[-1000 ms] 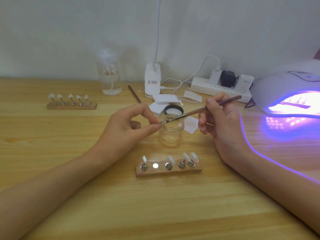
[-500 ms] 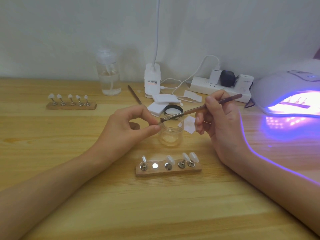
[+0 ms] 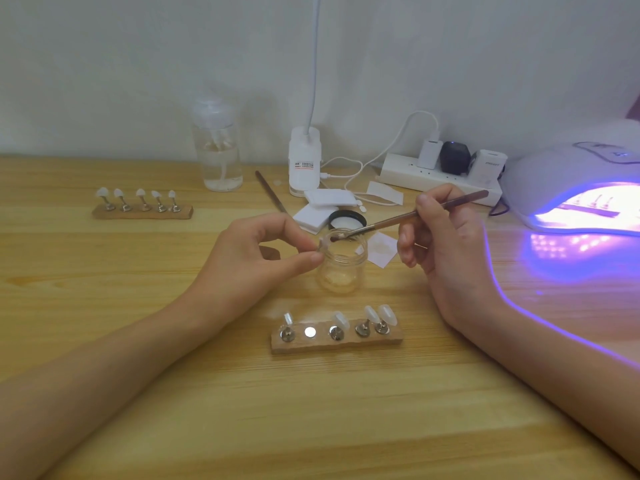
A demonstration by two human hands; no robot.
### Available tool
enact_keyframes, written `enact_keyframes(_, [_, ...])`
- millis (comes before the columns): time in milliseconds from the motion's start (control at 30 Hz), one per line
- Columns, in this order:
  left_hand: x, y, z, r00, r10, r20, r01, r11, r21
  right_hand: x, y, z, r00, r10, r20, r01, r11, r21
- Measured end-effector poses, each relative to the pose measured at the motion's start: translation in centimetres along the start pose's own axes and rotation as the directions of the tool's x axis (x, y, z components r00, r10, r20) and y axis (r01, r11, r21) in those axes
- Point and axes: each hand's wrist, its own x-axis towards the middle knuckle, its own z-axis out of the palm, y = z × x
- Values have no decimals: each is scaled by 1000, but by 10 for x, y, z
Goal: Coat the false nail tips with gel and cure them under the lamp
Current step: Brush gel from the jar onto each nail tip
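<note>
- No text here reads clearly enough to quote.
- White plastic clip base of the desk lamp [image 3: 304, 161], standing at the back of the bench: a pale label across its front carries a short line of red characters followed by a line of dark characters or digits, all too small to make out.
- White square charger plug [image 3: 491, 163], seated in the white power strip [image 3: 401, 171]: one short grey word on its front face, too blurred to read.
- White domed nail-curing lamp [image 3: 554, 174]: small dark marks inside an outlined panel on top, illegible.
</note>
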Motion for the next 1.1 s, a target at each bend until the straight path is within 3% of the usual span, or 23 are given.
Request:
enact_keyframes(133, [0, 0, 0, 1000, 1, 2, -1, 1000, -6, -1, -1, 3, 997, -15, 77, 11, 998, 55])
enact_keyframes(300, [0, 1, 0, 1000, -3, 3, 3, 1000, -14, -1, 0, 1, 1000, 4, 2, -4, 1000, -17])
enact_keyframes(433, [0, 1, 0, 1000, -15, 0, 15, 1000, -3, -1, -1, 3, 998, -10, 62, 5, 998, 70])
enact_keyframes(600, [1, 1, 0, 1000, -9, -5, 9, 1000, 1, -1, 1, 2, 1000, 3, 18, -2, 999, -48])
enact_keyframes(800, [1, 0, 0, 1000, -2, 2, 2, 1000, 7, -1, -2, 3, 998, -39, 53, 36, 998, 60])
enact_keyframes(1100, [2, -1, 0, 1000, 17, 5, -17, 1000, -3, -1, 0, 3, 999, -18, 37, 19, 999, -31])
